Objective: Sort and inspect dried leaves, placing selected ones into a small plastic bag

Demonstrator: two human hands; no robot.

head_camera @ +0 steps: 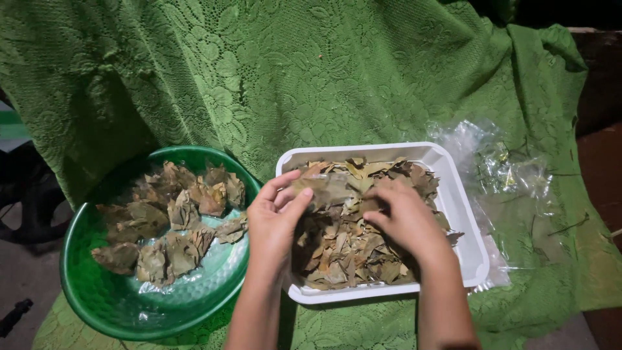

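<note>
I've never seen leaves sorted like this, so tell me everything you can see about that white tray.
The white tray is a shallow rectangular dish with rounded corners and a raised rim, plastic or foam by its look. It sits flat on the green lace cloth, right of the green bowl, with its right edge on a clear plastic bag. Dry brown leaves fill it. The left hand and right hand reach into the leaves.

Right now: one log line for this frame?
left hand: pinching dry leaf | right hand: in leaves | white tray | green bowl: leaf pieces
</note>
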